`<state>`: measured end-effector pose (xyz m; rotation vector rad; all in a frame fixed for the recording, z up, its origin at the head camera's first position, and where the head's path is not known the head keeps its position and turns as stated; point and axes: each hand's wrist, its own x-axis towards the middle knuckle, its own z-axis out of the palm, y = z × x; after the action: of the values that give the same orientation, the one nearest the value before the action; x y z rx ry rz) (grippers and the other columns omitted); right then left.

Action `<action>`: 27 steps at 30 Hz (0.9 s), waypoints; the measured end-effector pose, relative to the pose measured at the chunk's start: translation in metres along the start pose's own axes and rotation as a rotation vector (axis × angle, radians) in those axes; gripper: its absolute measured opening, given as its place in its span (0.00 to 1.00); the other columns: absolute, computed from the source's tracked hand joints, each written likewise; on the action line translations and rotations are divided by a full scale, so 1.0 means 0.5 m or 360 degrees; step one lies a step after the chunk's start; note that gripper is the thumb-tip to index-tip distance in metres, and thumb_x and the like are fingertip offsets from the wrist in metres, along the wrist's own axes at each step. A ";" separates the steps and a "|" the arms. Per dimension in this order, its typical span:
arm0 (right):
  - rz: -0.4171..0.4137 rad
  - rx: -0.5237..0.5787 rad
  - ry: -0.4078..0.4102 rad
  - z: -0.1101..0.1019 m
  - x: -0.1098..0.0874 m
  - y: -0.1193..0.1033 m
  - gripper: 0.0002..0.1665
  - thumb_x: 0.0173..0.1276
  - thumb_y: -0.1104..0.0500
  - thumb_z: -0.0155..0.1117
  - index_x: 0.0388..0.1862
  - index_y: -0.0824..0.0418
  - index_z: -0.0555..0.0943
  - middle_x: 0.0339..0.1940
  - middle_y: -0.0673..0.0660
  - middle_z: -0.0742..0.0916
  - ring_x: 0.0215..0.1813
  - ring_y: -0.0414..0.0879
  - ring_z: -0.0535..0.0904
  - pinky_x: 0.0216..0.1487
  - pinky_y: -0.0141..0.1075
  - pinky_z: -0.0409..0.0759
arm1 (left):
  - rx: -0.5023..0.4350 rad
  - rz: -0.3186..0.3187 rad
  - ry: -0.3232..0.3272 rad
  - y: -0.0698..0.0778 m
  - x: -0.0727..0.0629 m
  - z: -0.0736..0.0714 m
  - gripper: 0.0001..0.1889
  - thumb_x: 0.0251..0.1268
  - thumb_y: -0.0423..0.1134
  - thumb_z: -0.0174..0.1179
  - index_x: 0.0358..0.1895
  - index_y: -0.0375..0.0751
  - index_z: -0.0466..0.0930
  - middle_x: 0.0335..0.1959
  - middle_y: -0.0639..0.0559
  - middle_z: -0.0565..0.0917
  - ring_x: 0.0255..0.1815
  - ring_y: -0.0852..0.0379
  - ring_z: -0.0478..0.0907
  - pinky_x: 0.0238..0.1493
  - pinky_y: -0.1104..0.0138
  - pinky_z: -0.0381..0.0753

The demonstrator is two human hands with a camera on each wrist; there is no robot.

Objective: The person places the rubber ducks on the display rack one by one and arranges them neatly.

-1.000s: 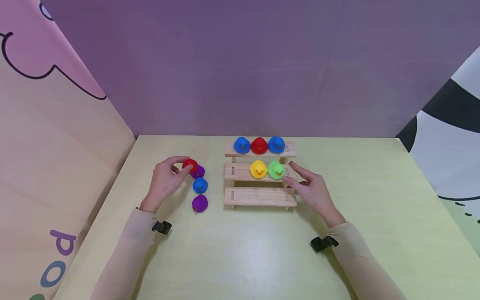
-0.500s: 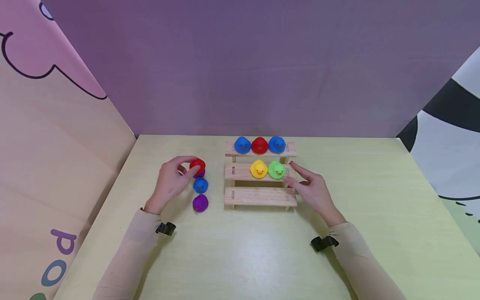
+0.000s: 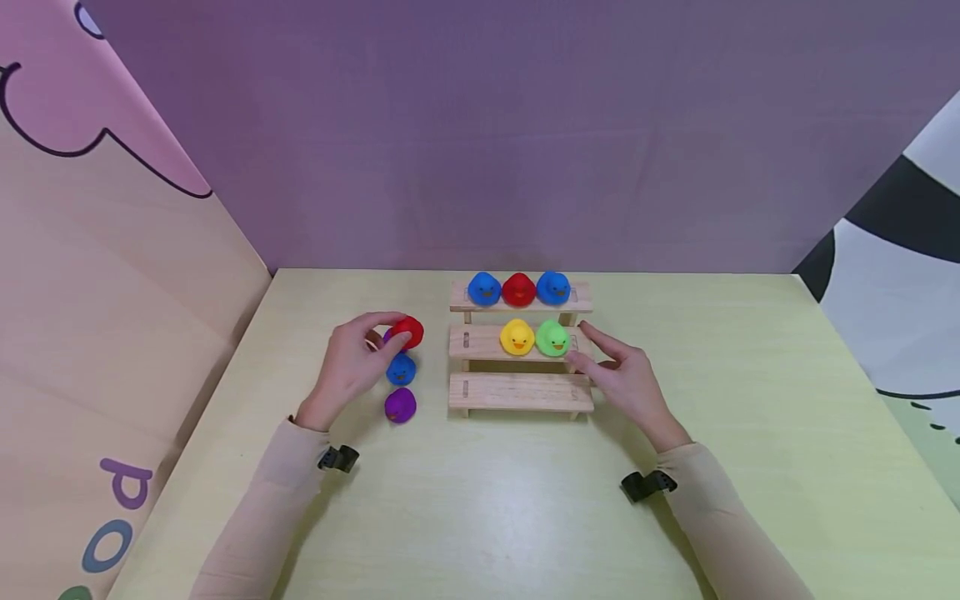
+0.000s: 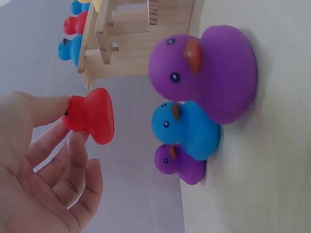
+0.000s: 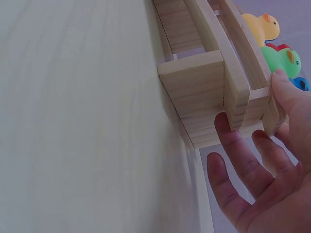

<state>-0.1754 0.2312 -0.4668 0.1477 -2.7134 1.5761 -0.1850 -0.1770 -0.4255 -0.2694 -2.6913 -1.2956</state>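
Slightly rightward since the earlier frame, the red duck (image 3: 410,330) has been carried; left of centre in the head view, it is pinched between thumb and fingers by the left hand (image 3: 356,354) (the far purple duck (image 4: 194,171) is partly hidden by it there). Right of centre, the right end of the wooden stand (image 3: 517,392) is touched by the right hand (image 3: 628,382), its fingers spread, near the green duck (image 3: 553,338).

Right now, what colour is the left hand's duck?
Red duck, best seen in the left wrist view.

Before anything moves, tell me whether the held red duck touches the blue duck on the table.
Apart: the left wrist view shows a gap between the red duck and the blue duck.
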 end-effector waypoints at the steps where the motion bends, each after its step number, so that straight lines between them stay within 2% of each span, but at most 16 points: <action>1: -0.0001 0.0001 -0.0002 0.000 0.000 -0.001 0.40 0.75 0.42 0.71 0.82 0.49 0.71 0.83 0.59 0.73 0.37 0.40 0.89 0.34 0.30 0.83 | -0.0002 0.0007 0.0001 0.002 0.000 0.001 0.18 0.73 0.45 0.70 0.62 0.48 0.88 0.46 0.49 0.90 0.37 0.51 0.81 0.22 0.65 0.77; 10: -0.0005 -0.0030 0.0014 0.003 0.002 0.000 0.40 0.75 0.41 0.70 0.82 0.49 0.72 0.82 0.59 0.74 0.39 0.46 0.90 0.34 0.29 0.83 | -0.0028 0.0012 0.0003 0.018 0.000 0.013 0.17 0.72 0.43 0.71 0.61 0.48 0.87 0.42 0.49 0.89 0.35 0.52 0.79 0.23 0.67 0.73; 14: -0.0009 -0.0038 0.0018 0.003 0.003 0.001 0.40 0.75 0.41 0.70 0.82 0.49 0.72 0.82 0.60 0.75 0.38 0.45 0.90 0.32 0.29 0.82 | -0.0030 0.0000 0.0007 0.027 -0.002 0.018 0.17 0.72 0.43 0.71 0.61 0.48 0.87 0.39 0.49 0.89 0.35 0.52 0.78 0.23 0.67 0.73; 20: -0.0010 -0.0035 0.0014 0.003 0.001 -0.001 0.40 0.76 0.41 0.70 0.82 0.50 0.72 0.82 0.60 0.74 0.38 0.43 0.89 0.35 0.29 0.83 | -0.0057 -0.0020 -0.0013 0.042 -0.005 0.025 0.17 0.72 0.44 0.71 0.60 0.49 0.87 0.33 0.48 0.86 0.33 0.51 0.77 0.24 0.65 0.74; 27: -0.0007 -0.0028 0.0014 0.002 0.001 -0.001 0.40 0.75 0.41 0.70 0.82 0.50 0.72 0.82 0.59 0.74 0.38 0.42 0.89 0.35 0.29 0.83 | -0.0067 0.0005 -0.0011 0.051 -0.004 0.030 0.17 0.72 0.44 0.71 0.60 0.49 0.87 0.30 0.48 0.85 0.31 0.51 0.77 0.26 0.63 0.76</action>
<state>-0.1758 0.2300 -0.4671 0.1460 -2.7181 1.5473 -0.1783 -0.1496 -0.4159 -0.2830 -2.6711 -1.3539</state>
